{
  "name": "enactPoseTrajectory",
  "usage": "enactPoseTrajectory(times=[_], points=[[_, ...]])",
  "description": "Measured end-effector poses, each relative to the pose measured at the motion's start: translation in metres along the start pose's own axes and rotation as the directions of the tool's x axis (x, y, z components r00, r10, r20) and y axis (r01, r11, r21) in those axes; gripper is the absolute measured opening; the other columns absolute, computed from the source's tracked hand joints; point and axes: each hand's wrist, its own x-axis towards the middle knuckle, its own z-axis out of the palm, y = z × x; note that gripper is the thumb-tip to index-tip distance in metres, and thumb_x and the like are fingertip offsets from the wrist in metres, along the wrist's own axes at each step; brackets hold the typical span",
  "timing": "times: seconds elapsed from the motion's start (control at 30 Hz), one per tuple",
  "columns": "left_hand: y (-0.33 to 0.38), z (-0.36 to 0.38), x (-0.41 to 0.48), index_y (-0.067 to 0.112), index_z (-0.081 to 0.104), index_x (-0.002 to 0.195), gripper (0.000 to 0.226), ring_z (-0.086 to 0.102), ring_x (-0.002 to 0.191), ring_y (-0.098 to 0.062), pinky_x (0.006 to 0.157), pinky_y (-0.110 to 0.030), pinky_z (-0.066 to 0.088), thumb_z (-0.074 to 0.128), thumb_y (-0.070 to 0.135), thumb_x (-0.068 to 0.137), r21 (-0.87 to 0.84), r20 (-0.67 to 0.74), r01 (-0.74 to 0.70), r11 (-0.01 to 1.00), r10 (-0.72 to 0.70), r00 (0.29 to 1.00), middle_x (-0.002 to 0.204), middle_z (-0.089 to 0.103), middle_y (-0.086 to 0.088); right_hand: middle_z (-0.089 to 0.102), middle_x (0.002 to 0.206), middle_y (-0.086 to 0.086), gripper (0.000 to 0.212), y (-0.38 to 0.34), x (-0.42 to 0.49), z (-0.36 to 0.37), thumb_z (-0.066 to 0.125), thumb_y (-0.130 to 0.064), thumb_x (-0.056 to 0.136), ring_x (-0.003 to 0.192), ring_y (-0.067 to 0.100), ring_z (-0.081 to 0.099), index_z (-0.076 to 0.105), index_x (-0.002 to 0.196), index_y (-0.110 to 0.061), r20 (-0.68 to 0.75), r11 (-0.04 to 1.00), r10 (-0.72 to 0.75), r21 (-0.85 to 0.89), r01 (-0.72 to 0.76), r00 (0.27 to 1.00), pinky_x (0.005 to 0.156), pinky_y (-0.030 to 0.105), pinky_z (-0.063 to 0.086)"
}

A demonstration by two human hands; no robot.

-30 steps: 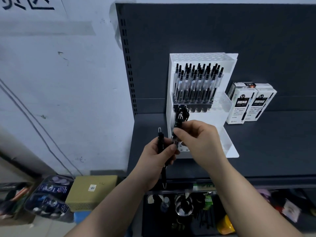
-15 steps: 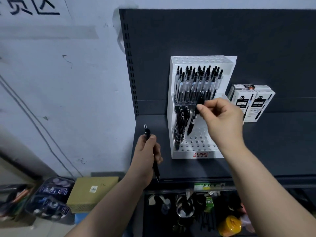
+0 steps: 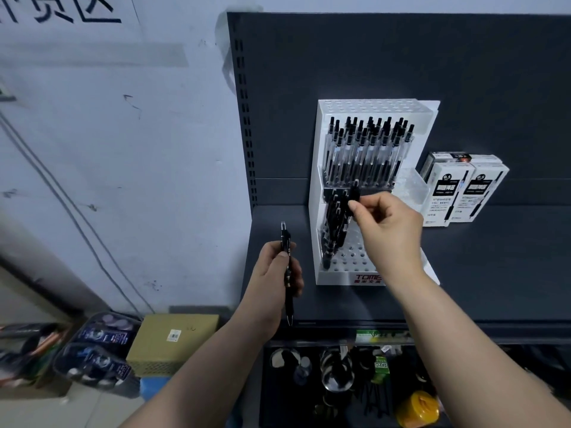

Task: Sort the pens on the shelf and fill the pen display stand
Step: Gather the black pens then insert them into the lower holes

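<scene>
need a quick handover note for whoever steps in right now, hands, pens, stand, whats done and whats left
Left hand: grips one black pen upright, to the left of the display stand.
Right hand: pinches a second black pen near its top, at the stand's lower tier; its tip is hidden.
Done: the upper tier holds a packed row of clear pens; a cluster of black pens stands at the lower tier's left.
Left: seat the right hand's pen, then the left's; many lower holes are bare. Two white pen boxes stand on the shelf to the right, contents unseen.
</scene>
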Motion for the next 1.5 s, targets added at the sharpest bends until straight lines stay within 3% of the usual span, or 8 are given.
enactPoseTrajectory(times=[0.37, 0.57, 0.7, 0.83, 1.13, 1.3, 1.4, 1.5], points=[[-0.001, 0.002, -0.005, 0.012, 0.049, 0.103, 0.009, 0.053, 0.061, -0.011, 0.057, -0.023, 0.044, 0.041, 0.009, 0.099, 0.022, 0.109, -0.021, 1.000, 0.019, 0.994, 0.077, 0.068, -0.002, 0.060, 0.069, -0.009, 0.005, 0.013, -0.034, -0.003, 0.069, -0.025, 0.085, 0.063, 0.002, 0.052, 0.067, 0.088, -0.021, 0.108, 0.985, 0.175, -0.006, -0.175, 0.979, 0.063, 0.016, 0.044], [-0.002, 0.011, -0.009, 0.002, 0.053, 0.093, 0.002, 0.059, 0.064, -0.014, 0.063, -0.023, 0.049, 0.054, 0.004, 0.092, 0.030, 0.261, -0.043, 0.999, 0.034, 0.965, 0.072, 0.060, -0.010, 0.065, 0.063, -0.011, 0.015, -0.017, -0.051, -0.011, 0.071, -0.014, 0.083, 0.058, 0.002, 0.055, 0.068, 0.073, -0.024, 0.421, 0.974, 0.116, 0.127, -0.185, 0.900, 0.056, 0.014, 0.043], [-0.007, 0.009, 0.004, 0.016, 0.062, 0.096, 0.012, 0.063, 0.079, -0.008, 0.074, -0.021, 0.050, 0.067, 0.014, 0.085, 0.250, 0.064, -0.168, 0.954, 0.157, 0.985, 0.087, 0.067, 0.001, 0.065, 0.067, 0.008, 0.004, -0.028, -0.030, -0.031, 0.073, -0.012, 0.081, 0.062, 0.014, 0.057, 0.069, 0.081, -0.010, 0.181, 0.950, 0.124, 0.262, -0.169, 0.976, 0.060, 0.024, 0.049], [-0.010, 0.002, 0.024, 0.025, 0.057, 0.119, 0.035, 0.057, 0.104, -0.003, 0.093, -0.020, 0.043, 0.066, 0.026, 0.086, 0.640, 0.081, -0.229, 0.734, 0.233, 0.969, 0.112, 0.062, 0.013, 0.066, 0.070, -0.005, 0.009, -0.030, -0.007, -0.041, 0.073, -0.017, 0.082, 0.066, 0.008, 0.061, 0.067, 0.080, -0.023, -0.031, 0.984, 0.015, 0.179, -0.009, 0.999, 0.064, 0.016, 0.049], [-0.026, 0.006, 0.033, 0.021, 0.059, 0.126, 0.037, 0.058, 0.112, -0.006, 0.096, -0.019, 0.041, 0.061, 0.029, 0.090, 0.782, 0.193, -0.298, 0.548, 0.242, 0.951, 0.119, 0.066, 0.008, 0.058, 0.061, -0.015, 0.009, 0.007, -0.018, -0.007, 0.071, -0.024, 0.083, 0.054, -0.004, 0.052, 0.068, 0.078, -0.017, 0.126, 0.992, 0.051, -0.124, -0.035, 0.991, 0.055, 0.009, 0.039], [-0.026, 0.008, 0.035, 0.022, 0.060, 0.124, 0.034, 0.058, 0.111, -0.005, 0.094, -0.017, 0.041, 0.060, 0.029, 0.090, 0.789, 0.174, -0.278, 0.548, 0.235, 0.956, 0.117, 0.066, 0.009, 0.057, 0.059, -0.008, 0.014, 0.017, -0.024, 0.004, 0.069, -0.022, 0.085, 0.054, 0.005, 0.050, 0.063, 0.075, -0.016, 0.145, 0.984, 0.120, -0.145, -0.099, 0.982, 0.056, 0.030, 0.048], [-0.027, 0.010, 0.034, 0.022, 0.059, 0.122, 0.034, 0.056, 0.111, -0.006, 0.093, -0.020, 0.042, 0.060, 0.030, 0.090, 0.804, 0.173, -0.294, 0.517, 0.270, 0.947, 0.117, 0.064, 0.010, 0.060, 0.067, -0.008, 0.011, 0.019, -0.025, 0.001, 0.071, -0.026, 0.084, 0.061, 0.007, 0.054, 0.067, 0.088, -0.017, 0.165, 0.984, 0.163, -0.103, -0.147, 0.973, 0.063, 0.035, 0.053], [-0.021, 0.020, 0.023, 0.021, 0.055, 0.123, 0.035, 0.051, 0.112, -0.008, 0.091, -0.019, 0.036, 0.060, 0.029, 0.089, 0.815, 0.152, -0.357, 0.457, 0.427, 0.892, 0.119, 0.057, 0.007, 0.064, 0.094, -0.008, 0.038, 0.029, -0.031, -0.020, 0.066, -0.039, 0.085, 0.084, 0.009, 0.058, 0.062, 0.118, -0.021, 0.174, 0.977, 0.092, -0.207, -0.054, 0.980, 0.078, 0.031, 0.050]])
